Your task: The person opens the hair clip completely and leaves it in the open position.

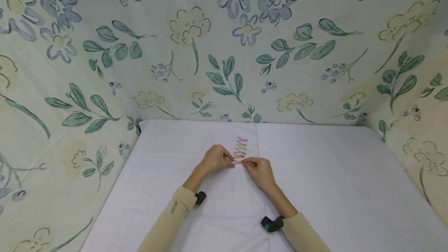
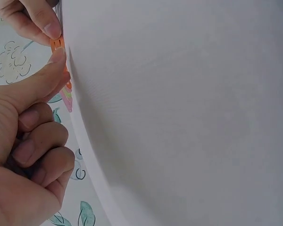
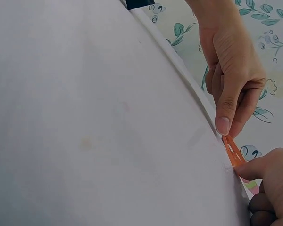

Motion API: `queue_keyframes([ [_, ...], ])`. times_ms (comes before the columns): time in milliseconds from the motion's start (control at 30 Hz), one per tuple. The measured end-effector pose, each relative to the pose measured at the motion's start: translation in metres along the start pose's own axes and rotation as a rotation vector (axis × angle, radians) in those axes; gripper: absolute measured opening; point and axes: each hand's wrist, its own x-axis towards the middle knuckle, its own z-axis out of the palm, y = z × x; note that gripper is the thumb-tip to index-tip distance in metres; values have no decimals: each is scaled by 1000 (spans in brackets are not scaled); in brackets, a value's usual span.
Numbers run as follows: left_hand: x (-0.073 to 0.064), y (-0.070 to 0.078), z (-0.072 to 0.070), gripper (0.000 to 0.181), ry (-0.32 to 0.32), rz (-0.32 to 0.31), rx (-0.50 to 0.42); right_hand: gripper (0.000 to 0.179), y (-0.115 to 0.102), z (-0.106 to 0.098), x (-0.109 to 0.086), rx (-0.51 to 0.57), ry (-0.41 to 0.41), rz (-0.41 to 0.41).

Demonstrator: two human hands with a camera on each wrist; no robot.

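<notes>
Between my two hands is an orange hair clip (image 1: 238, 162), slim and slotted, held level just above or on the white cloth. My left hand (image 1: 217, 158) pinches its left end between thumb and forefinger. At the other end, the thumb and forefinger of my right hand (image 1: 259, 171) pinch it too. Close up in the right wrist view, the orange clip (image 3: 232, 149) shows a long opening between its arms. Just beyond the hands, a zigzag of thin clips (image 1: 241, 143) in purple, pink, green and orange-red runs away from me on the cloth.
A white cloth (image 1: 332, 174) covers the table, with a fold line running front to back. Floral fabric (image 1: 224, 69) hangs behind and at both sides. Black camera mounts (image 1: 272, 224) sit at both wrists, by the beige sleeves (image 1: 304, 232).
</notes>
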Motion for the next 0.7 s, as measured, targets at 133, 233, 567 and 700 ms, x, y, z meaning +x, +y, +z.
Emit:
queue_keyframes([
  [133, -2, 0, 0, 16, 13, -23, 26, 5, 1, 3, -1, -12, -3, 5],
  [233, -4, 1, -2, 17, 25, -45, 33, 5, 1, 5, 0, -24, 5, -18],
  [567, -10, -3, -4, 20, 11, -64, 15, 9, 1, 5, 0, -39, -28, -5],
  [700, -12, -5, -5, 20, 13, -78, 4, 10, 0, 4, -1, -39, -37, 7],
])
